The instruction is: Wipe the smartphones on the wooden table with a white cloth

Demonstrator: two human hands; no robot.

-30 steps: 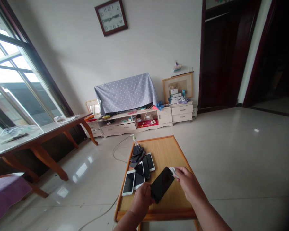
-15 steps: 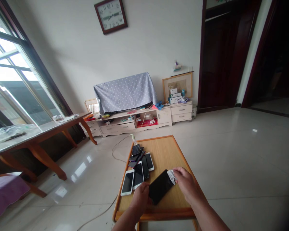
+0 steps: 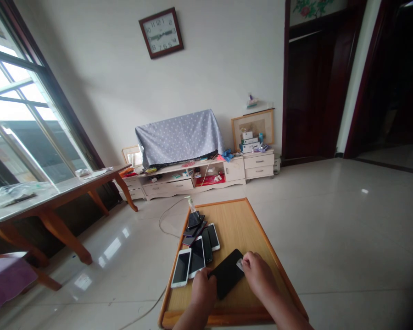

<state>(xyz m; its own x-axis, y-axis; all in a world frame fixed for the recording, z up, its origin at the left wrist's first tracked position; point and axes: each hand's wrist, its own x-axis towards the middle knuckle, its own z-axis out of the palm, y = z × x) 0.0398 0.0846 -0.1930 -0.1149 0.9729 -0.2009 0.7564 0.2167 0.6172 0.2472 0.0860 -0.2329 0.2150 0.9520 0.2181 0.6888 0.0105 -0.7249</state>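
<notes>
A black tablet or large phone [image 3: 227, 275], tilted over the wooden table [image 3: 234, 215], is gripped at its left edge by my left hand [image 3: 204, 288]. My right hand [image 3: 258, 272] pinches a small white wipe [image 3: 240, 264] against the right edge of the dark device. Most of the wipe is hidden behind my fingers. Just left of the device lie a white-framed phone [image 3: 181, 269], another white phone [image 3: 197, 256], a black phone [image 3: 207, 246] and a smaller white phone [image 3: 213, 237].
Several dark phones [image 3: 194, 231] are piled near a clear pump bottle [image 3: 192, 205] at the table's far left corner. A cable [image 3: 144, 311] runs over the floor on the left. Beyond stands a white TV cabinet [image 3: 168, 187]; a long side table [image 3: 65, 190] is by the window.
My right hand has shifted slightly left and down along the device, and less of the wipe shows. The camera has tipped a little, so the room sits lower. My left hand keeps its grip.
</notes>
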